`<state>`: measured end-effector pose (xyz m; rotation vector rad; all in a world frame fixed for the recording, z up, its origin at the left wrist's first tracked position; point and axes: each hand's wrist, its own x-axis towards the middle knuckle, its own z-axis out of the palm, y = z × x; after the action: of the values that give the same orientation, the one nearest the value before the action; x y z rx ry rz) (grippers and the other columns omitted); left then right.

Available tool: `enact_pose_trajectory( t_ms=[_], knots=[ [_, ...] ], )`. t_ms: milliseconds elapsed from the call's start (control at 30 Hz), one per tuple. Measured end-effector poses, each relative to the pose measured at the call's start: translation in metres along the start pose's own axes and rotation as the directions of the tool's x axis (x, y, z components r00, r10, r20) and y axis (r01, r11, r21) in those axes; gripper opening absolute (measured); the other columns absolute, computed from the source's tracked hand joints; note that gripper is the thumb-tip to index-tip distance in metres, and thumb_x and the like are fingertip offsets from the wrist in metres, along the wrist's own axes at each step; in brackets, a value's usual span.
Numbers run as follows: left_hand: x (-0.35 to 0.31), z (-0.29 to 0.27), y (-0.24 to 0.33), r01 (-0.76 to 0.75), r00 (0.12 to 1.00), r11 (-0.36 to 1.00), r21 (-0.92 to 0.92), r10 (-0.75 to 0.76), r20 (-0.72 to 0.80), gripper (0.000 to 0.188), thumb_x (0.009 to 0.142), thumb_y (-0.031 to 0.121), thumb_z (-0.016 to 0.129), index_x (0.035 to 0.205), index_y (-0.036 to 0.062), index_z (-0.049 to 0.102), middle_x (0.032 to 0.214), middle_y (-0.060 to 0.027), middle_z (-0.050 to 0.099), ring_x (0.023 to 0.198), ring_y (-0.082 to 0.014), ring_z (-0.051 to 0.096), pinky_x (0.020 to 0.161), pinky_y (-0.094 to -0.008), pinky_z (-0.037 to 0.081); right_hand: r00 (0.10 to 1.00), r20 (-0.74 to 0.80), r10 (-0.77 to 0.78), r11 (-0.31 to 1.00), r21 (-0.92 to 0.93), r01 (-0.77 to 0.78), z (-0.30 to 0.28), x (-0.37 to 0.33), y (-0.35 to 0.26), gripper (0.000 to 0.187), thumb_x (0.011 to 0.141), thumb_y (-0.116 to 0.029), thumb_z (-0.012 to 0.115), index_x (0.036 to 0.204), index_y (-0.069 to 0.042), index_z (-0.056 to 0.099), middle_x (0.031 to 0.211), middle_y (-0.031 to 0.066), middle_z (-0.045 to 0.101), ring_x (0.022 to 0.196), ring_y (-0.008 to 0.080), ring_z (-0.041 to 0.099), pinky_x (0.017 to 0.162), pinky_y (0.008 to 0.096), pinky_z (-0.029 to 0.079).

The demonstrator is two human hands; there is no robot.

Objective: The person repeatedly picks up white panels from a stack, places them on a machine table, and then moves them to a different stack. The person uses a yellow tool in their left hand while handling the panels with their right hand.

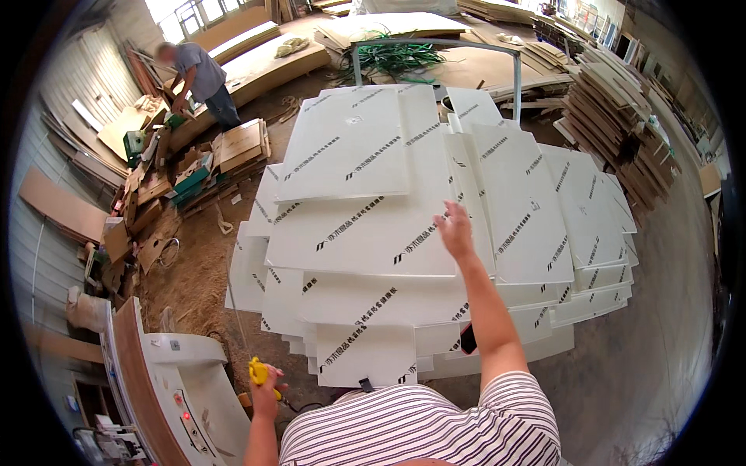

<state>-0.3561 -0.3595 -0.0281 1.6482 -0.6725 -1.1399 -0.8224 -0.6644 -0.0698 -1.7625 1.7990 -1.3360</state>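
Note:
My left hand (270, 385) is closed round a yellow tool (257, 370) that looks like an air blow gun; a long thin line runs up from it, and a dark hose shows just below the hand. Over the middle of a broad stack of white film-wrapped panels (350, 247), my right hand (455, 231) reaches forward with its fingers apart and nothing in it. Whether it touches the film I cannot tell. A smaller white panel (343, 147) lies on top at the far left, and more panels (519, 210) overlap on the right.
A white machine (183, 349) with a red light stands at lower left. Offcuts and boxes (186, 175) crowd the left side, where another person (203, 81) bends over boards. Behind the panels are a metal frame (517, 85) and green straps (396, 58). Boards (614, 116) are piled at right.

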Motion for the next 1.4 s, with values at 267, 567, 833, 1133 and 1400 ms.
enact_pose_trajectory(
  t_ms=[267, 567, 833, 1133, 1400],
  knots=[
    [0.189, -0.013, 0.090, -0.234, 0.964, 0.952, 0.197, 0.254, -0.081, 0.019, 0.090, 0.026, 0.059, 0.098, 0.0091, 0.056, 0.083, 0.0012, 0.055, 0.075, -0.0075, 0.054, 0.054, -0.0235, 0.047, 0.983, 0.186, 0.003, 0.920, -0.385, 0.070, 0.110, 0.044, -0.033, 0.070, 0.084, -0.051, 0.059, 0.142, -0.022, 0.032, 0.147, 0.0181, 0.027, 0.135, 0.0325, 0.027, 0.113, 0.0474, 0.015],
    [0.405, 0.114, 0.133, -0.213, 0.962, 0.947, 0.238, 0.161, 0.221, 0.024, 0.087, 0.029, 0.062, 0.099, 0.0080, 0.061, 0.084, 0.0005, 0.061, 0.076, -0.0090, 0.055, 0.056, -0.0251, 0.046, 0.997, 0.081, -0.006, 0.863, -0.503, 0.046, 0.121, 0.044, -0.034, 0.061, 0.087, -0.057, 0.049, 0.135, -0.018, 0.046, 0.141, 0.0149, 0.039, 0.132, 0.0266, 0.035, 0.112, 0.0465, 0.019],
    [0.510, 0.137, 0.103, -0.090, 0.957, 0.971, 0.222, 0.023, 0.289, 0.019, 0.083, 0.022, 0.067, 0.089, 0.0077, 0.056, 0.069, 0.0002, 0.055, 0.053, -0.0098, 0.050, 0.043, -0.0242, 0.037, 0.986, 0.134, -0.097, 0.875, -0.461, 0.149, 0.122, 0.038, -0.030, 0.048, 0.091, -0.044, 0.049, 0.127, -0.013, 0.054, 0.130, 0.0136, 0.051, 0.125, 0.0271, 0.044, 0.107, 0.0504, 0.027],
    [0.374, 0.013, 0.066, -0.110, 0.920, 0.970, 0.216, 0.017, 0.391, 0.014, 0.084, 0.013, 0.064, 0.091, 0.0078, 0.054, 0.067, 0.0009, 0.050, 0.052, -0.0086, 0.045, 0.046, -0.0225, 0.035, 0.962, 0.182, -0.204, 0.890, -0.374, 0.260, 0.084, -0.088, -0.086, 0.045, 0.090, -0.037, 0.054, 0.124, -0.008, 0.055, 0.126, 0.0199, 0.051, 0.121, 0.0318, 0.045, 0.104, 0.0505, 0.030],
    [0.129, -0.025, 0.035, 0.254, 0.860, 0.915, 0.315, -0.362, 0.360, 0.014, 0.085, 0.016, 0.069, 0.090, 0.0079, 0.059, 0.074, -0.0020, 0.058, 0.061, -0.0120, 0.052, 0.051, -0.0274, 0.042, 0.946, 0.003, 0.324, 0.946, 0.032, -0.324, -0.006, -0.165, -0.096, 0.034, 0.089, -0.032, 0.058, 0.103, -0.001, 0.058, 0.090, 0.0159, 0.064, 0.085, 0.0335, 0.061, 0.076, 0.0425, 0.048]
  ],
)
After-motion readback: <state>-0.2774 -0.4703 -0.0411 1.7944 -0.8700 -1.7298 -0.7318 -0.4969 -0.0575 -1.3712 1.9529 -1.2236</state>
